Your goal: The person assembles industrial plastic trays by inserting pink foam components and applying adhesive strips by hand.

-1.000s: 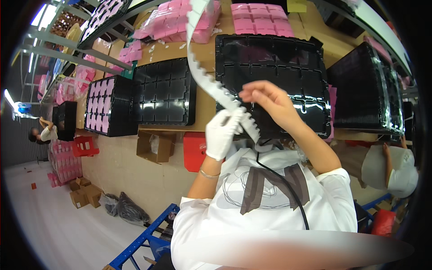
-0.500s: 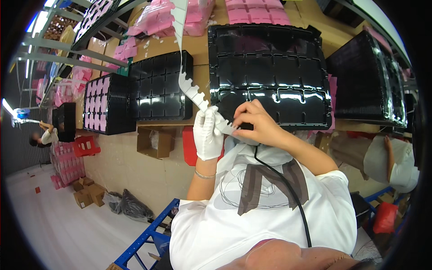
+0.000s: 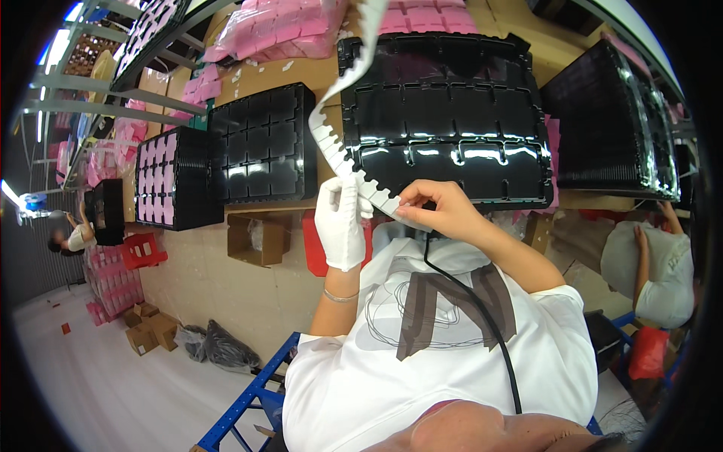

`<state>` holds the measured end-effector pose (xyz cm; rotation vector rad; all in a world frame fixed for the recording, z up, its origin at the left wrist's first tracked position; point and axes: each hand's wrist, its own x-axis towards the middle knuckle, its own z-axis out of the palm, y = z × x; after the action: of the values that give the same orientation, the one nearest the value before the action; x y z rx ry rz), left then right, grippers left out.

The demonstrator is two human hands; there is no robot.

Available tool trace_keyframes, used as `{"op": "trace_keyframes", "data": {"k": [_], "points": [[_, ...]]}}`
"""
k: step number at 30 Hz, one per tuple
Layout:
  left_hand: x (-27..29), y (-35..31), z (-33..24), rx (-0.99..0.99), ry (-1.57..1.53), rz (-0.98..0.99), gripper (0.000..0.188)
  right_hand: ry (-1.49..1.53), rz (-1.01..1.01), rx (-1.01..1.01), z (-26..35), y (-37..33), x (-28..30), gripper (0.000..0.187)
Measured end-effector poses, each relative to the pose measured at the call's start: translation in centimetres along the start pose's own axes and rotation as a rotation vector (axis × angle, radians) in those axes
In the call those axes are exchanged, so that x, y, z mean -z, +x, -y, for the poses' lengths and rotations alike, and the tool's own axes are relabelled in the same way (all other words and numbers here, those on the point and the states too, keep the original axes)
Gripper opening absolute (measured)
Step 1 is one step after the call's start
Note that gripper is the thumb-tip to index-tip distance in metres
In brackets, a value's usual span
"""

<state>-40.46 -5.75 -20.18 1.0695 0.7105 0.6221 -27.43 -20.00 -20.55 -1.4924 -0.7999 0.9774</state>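
Observation:
A long white strip with a notched edge (image 3: 329, 143) runs down from the top of the view, past the left side of a large black compartment tray (image 3: 444, 113), to my hands. My left hand (image 3: 340, 226), in a white glove, pinches the strip near the tray's front left corner. My bare right hand (image 3: 440, 209) holds the strip's lower end between thumb and fingers, just in front of the tray. Between the two hands the strip is stretched at a slant. The tray lies flat with its compartments facing up, several of them shiny.
Left of the tray stand a black tray stack (image 3: 263, 143) and another stack topped with pink pieces (image 3: 160, 181). A tall black tray stack (image 3: 614, 120) is at the right. Bagged pink pieces (image 3: 286, 30) lie behind. A cardboard box (image 3: 256, 239) sits below the table edge.
The strip's upper part has swung right, over the tray's back left corner. My right hand has moved slightly right and down, drawing the strip straighter between my hands.

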Motion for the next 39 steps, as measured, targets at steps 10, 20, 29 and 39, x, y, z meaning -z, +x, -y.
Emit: {"op": "trace_keyframes", "data": {"k": [10,20,29,39], "points": [[1.7,1.2,1.2,-0.055,0.025,-0.101,0.018,-0.067,-0.170,0.231,-0.5,-0.3,-0.6,0.009],[4.0,1.4,1.0,0.049,0.176,-0.121,0.021,-0.511,0.126,0.390,-1.1,7.1,1.2,0.010],[4.1,1.1,1.2,0.079,0.161,-0.054,0.022,-0.738,0.150,0.475,-1.2,8.9,0.3,0.013],[3.2,0.5,0.3,0.190,0.214,0.058,0.017,-0.747,0.097,0.448,-1.7,8.9,-0.1,0.013]]}}
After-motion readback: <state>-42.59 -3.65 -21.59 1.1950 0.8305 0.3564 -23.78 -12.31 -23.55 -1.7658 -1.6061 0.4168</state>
